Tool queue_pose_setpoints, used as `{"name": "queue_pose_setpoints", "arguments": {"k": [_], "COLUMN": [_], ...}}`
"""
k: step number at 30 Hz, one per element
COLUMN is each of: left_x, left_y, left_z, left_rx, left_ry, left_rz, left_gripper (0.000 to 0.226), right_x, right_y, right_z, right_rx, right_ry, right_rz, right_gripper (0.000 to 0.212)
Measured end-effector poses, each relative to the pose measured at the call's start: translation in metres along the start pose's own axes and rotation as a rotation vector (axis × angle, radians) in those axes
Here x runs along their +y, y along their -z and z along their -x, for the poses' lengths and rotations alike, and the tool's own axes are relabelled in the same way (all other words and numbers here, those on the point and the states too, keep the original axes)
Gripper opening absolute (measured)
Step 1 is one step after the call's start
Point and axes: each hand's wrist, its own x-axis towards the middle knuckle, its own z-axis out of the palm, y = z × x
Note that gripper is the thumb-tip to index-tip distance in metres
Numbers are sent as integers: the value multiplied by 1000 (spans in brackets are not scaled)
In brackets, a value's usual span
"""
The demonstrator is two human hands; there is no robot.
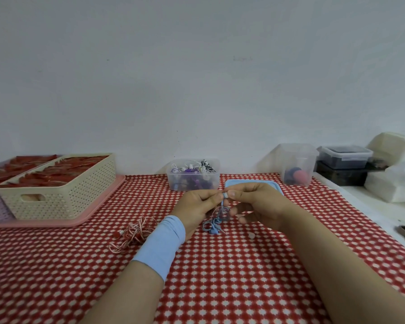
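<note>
**In Front of the Blue Lid: Two-Hand Pinch on the Earbud**

Just in front of the blue lid point(250, 183), your fingertips point(218, 196) meet on the white earbud point(226, 195) of the blue earphones point(220, 213). Your left hand point(197, 206) pinches it from the left. Your right hand point(257, 206) pinches it from the right, with the lower fingers loosely spread beside the cable point(222, 203); whether they touch it cannot be told. Both hands are equally near the earbud, and neither is free.

Note the governing relation. The cable drops straight down from the pinch, its long axis near vertical. It ends in a tangled bundle point(214, 226) between your palms, which appears to rest on the checked tablecloth point(220, 277) on your side of the lid. The slack therefore lies below the fingers and toward you, not to either side.

The next move is probably to draw the cable free of the tangle. If so, pull upward along the cable axis.

Left of the lid stands the clear tub point(193, 181) of earphones. Farther left, and nearer you, lie the red earphones point(133, 235).
</note>
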Motion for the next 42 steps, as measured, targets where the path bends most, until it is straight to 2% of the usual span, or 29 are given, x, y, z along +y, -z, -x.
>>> {"name": "queue_pose_setpoints", "arguments": {"k": [9,18,26,29,35,42], "left_x": [0,5,1,2,5,3], "left_y": [3,2,5,5,4,2], "left_z": [1,3,2,2,4,2], "left_rx": [83,23,-9,-21,8,66], "left_ry": [-32,-17,-9,-30,-64,-33], "left_rz": [-157,-111,-114,-165,-324,-251], "left_gripper": [18,15,16,14,18,17], "right_x": [0,0,-2,-4,-2,-1], "right_y": [-1,0,0,0,-2,-7], "right_z": [3,2,2,3,2,3], "right_rx": [43,-10,-31,-39,6,86], "right_ry": [105,8,-72,-109,-191,13], "right_rz": [106,18,38,49,36,52], "right_gripper": [17,25,13,5,9,10]}}
